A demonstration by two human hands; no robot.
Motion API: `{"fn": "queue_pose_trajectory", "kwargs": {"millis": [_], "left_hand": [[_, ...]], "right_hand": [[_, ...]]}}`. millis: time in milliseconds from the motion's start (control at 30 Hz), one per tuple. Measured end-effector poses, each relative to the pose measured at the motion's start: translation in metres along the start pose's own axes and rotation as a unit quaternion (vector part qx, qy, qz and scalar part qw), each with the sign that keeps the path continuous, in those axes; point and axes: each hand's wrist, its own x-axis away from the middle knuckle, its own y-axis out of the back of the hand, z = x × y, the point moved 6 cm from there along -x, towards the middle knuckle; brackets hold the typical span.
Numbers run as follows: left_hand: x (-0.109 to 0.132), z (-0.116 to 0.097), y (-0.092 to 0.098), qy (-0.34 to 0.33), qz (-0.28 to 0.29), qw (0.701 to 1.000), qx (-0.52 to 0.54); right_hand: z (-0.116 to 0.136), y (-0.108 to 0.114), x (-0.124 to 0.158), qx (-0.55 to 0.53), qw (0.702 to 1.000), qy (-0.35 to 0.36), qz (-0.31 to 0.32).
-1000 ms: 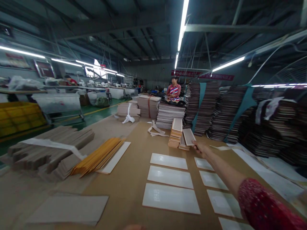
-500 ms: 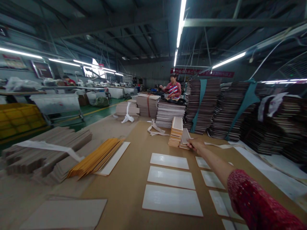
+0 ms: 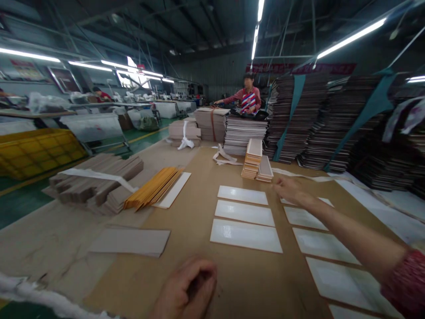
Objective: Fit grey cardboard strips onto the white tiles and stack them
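Over the table (image 3: 252, 283), my left hand (image 3: 187, 288) half curls around nothing. I can't tell if my right hand (image 3: 288, 190) holds anything. My arm (image 3: 352, 232), dipping, could bump the cards (image 3: 335, 277) crooked.

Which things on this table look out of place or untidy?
Mainly the pale strip, lying loose and crumpled near the orange-edged stack instead of tied around something. The orange pieces also fan unevenly; the white panels lie in rows. I see no spill.
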Motion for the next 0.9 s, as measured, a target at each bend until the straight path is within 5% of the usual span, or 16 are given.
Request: {"fn": "queue_pose_trajectory", "kwargs": {"millis": [133, 267, 467, 667, 900], "left_hand": [[-0.022, -0.018, 0.011, -0.136, -0.029, 0.980, -0.141], [-0.042, -0.019, 0.003, -0.163, 0.000, 0.959, -0.232], [-0.052, -0.018, -0.013, -0.111, 0.053, 0.946, -0.301], [-0.046, -0.019, -0.010, -0.100, 0.041, 0.950, -0.292], [0.015, -0.011, 0.002, -0.125, 0.039, 0.962, -0.242]], "right_hand": [[0.015, -0.009, 0.089, 0.019, 0.994, 0.097, 0.051], [0.018, -0.022, 0.150, 0.023, 0.987, 0.137, 0.074], [0.017, -0.037, 0.168, 0.023, 0.985, 0.157, 0.063], [0.018, -0.039, 0.182, 0.012, 0.985, 0.161, 0.060], [-0.016, -0.062, 0.232, -0.088, 0.981, 0.170, 0.044]]}}
